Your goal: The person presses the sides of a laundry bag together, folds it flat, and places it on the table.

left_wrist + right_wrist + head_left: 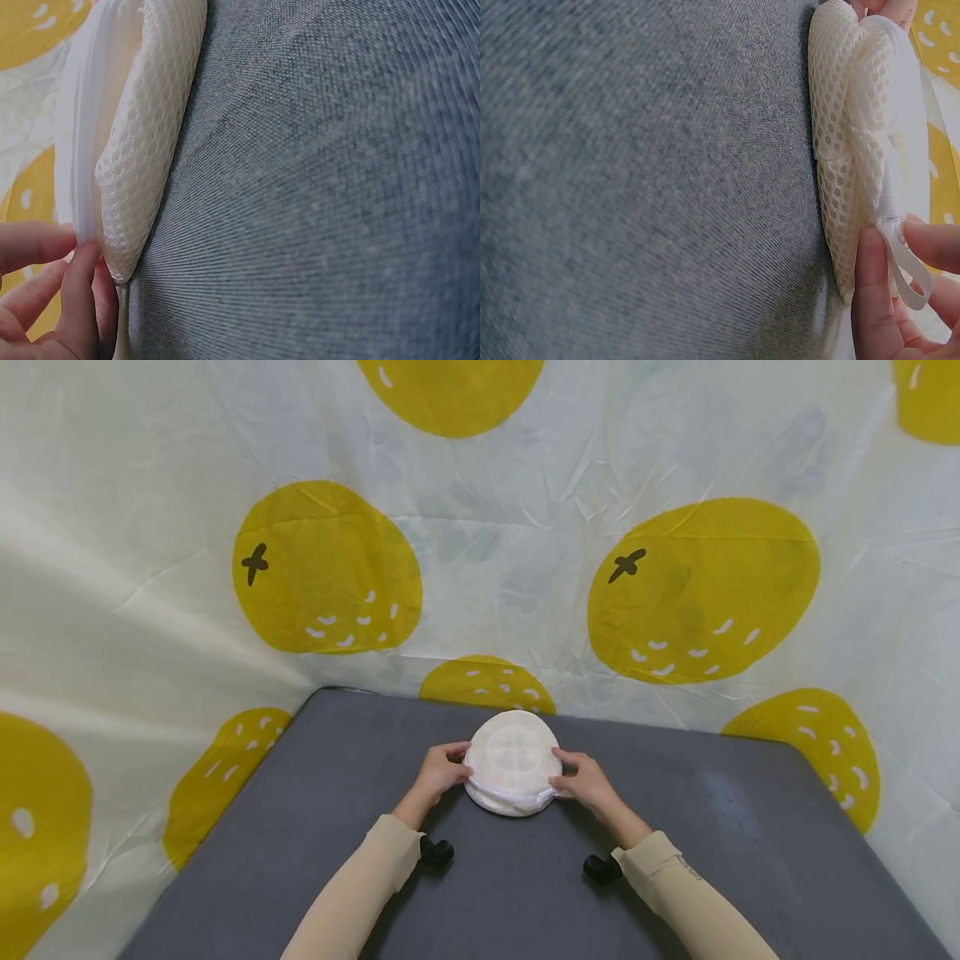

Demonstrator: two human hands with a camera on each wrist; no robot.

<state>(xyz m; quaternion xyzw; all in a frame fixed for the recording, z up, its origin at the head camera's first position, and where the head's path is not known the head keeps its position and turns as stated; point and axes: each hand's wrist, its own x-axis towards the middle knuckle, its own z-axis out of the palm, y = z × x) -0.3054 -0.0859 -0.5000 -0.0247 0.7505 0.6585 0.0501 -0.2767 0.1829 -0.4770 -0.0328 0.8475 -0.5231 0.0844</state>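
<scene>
A round white mesh laundry bag lies flattened on the dark grey table. My left hand holds its left edge. In the left wrist view, the thumb and fingers pinch the rim beside the white zipper band. My right hand grips the opposite edge. The right wrist view shows its fingertips pinching the band's end, where a small white fabric loop hangs. The mesh side bulges in soft folds below the band. Whether the zipper is closed cannot be told.
The grey table stretches out around the bag and toward the body. A white curtain with yellow fruit prints hangs along its back and sides. Black wrist mounts sit at both cuffs.
</scene>
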